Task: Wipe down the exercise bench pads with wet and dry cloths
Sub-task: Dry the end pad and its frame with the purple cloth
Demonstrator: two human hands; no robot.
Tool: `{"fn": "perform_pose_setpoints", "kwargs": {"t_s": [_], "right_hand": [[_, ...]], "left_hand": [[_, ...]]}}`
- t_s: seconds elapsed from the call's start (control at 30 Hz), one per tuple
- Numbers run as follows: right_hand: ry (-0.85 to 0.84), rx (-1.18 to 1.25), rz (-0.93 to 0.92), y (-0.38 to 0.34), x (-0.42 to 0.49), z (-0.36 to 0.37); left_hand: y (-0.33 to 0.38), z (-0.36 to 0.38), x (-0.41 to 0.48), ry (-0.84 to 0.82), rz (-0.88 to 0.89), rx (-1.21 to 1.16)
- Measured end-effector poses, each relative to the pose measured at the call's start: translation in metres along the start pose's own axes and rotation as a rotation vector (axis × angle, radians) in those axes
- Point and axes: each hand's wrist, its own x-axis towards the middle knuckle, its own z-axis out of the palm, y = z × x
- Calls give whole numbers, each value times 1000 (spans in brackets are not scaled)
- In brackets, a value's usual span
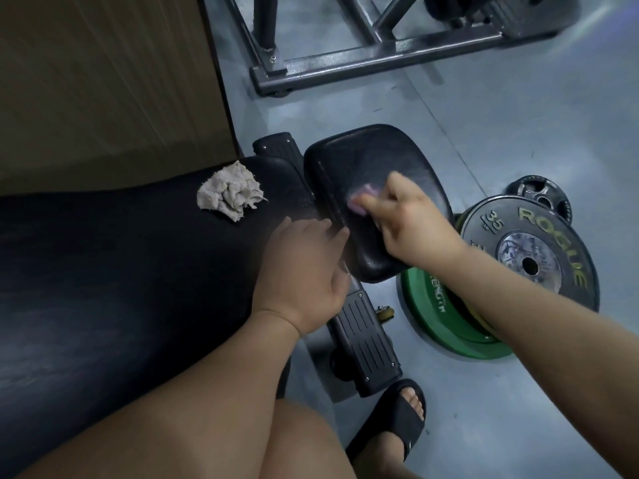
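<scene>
The right hand (411, 223) curls its fingers round a pink cloth (361, 198) on the small seat pad (373, 157). The left hand (304, 267) lies flat, fingers together, on the long pad (121, 271), with a grey rag (230, 191) farther left. Weight plates (539, 243) crowd the floor to the right.

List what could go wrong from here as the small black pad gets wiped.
1. The crumpled grey frayed cloth lies loose near the end of the long black bench pad; the left hand beside it could knock it off.
2. The stacked black and green weight plates lie close to the open black sandal; a sideways step might stub toes.
</scene>
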Motion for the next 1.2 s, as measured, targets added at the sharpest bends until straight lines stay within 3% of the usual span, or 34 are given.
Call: {"fn": "perform_pose_setpoints", "kwargs": {"t_s": [0.2,0.37,0.47,0.63,0.77,0.97,1.03,1.13,1.2], "right_hand": [[76,-23,95,10,46,14],[-109,39,-130,-5,1,-7],[-109,17,-202,0,4,-6],[69,-62,69,35,55,10],[104,-104,367,58,79,17],[9,33,50,17,50,12],[40,-40,174,40,63,6],[74,-43,507,54,88,10],[49,-20,453,33,95,22]], "left_hand": [[0,0,0,8,-1,7],[0,-1,0,3,-7,4],[0,-2,0,-6,-9,7],[0,0,0,-13,-8,10],[0,1,-1,5,-9,-2],[0,0,0,15,-3,-4],[-1,0,0,11,-3,-7],[0,0,0,10,-3,-4],[-1,0,0,19,0,-12]]}}
